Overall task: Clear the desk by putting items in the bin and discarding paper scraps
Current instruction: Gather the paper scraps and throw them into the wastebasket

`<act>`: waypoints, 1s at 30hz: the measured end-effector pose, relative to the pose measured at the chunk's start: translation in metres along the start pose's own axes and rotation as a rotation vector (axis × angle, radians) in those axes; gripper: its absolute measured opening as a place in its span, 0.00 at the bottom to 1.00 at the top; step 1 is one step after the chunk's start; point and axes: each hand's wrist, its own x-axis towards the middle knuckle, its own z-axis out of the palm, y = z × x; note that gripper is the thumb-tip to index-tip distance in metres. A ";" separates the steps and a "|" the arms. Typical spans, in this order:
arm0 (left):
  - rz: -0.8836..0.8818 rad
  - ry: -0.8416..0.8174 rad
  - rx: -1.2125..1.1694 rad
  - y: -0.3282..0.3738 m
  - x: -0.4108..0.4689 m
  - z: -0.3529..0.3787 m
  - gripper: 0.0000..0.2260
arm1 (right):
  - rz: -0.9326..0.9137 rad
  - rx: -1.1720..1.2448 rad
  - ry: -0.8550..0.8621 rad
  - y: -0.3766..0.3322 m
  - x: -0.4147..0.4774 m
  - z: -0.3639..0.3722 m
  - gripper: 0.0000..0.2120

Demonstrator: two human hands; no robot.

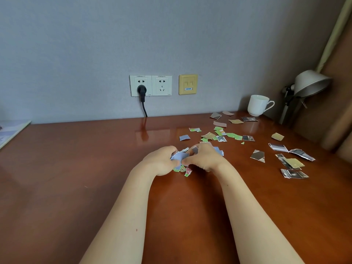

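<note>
noted white cup (257,105) upright at back right, handle pointing right, near grey desk lamp (308,83). recorded black plug (142,90) seated in left of two wall sockets (162,85), yellow data plate (188,84) just beside them. logged printed booklet (11,130) at far left edge.

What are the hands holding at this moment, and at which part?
A bunch of torn paper scraps, gathered between both hands: the left hand grips its left side, the right hand its right side.

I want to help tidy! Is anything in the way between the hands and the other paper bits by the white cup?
Nothing visible is. The left hand and right hand grip a bunch of scraps; the loose scraps lie on the desk beyond them. The cup stands behind those. No bin shows.
</note>
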 end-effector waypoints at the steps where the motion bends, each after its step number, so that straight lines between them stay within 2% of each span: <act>1: 0.001 0.002 -0.005 0.000 0.000 0.000 0.06 | 0.010 0.013 -0.010 0.000 0.000 -0.001 0.08; 6: -0.008 0.019 -0.045 -0.001 0.002 0.000 0.10 | 0.050 0.126 -0.027 0.003 0.003 -0.001 0.07; 10: -0.012 0.027 -0.083 0.000 0.001 -0.003 0.10 | 0.044 0.122 -0.098 0.005 0.001 -0.006 0.07; 12: -0.010 0.015 -0.086 0.002 0.000 -0.004 0.12 | 0.018 0.082 -0.151 0.004 -0.004 -0.009 0.12; 15: -0.032 -0.009 -0.104 0.004 -0.002 -0.006 0.12 | -0.011 -0.039 -0.179 0.002 -0.008 -0.010 0.27; 17: -0.050 -0.038 -0.130 0.005 -0.003 -0.009 0.11 | -0.009 -0.072 -0.169 0.001 -0.008 -0.008 0.30; 21: -0.060 -0.069 -0.148 0.006 -0.007 -0.014 0.10 | -0.026 -0.135 -0.179 0.003 -0.004 -0.007 0.12; 30: -0.056 -0.102 -0.097 0.009 -0.008 -0.017 0.13 | 0.016 -0.043 -0.237 0.002 0.001 0.000 0.15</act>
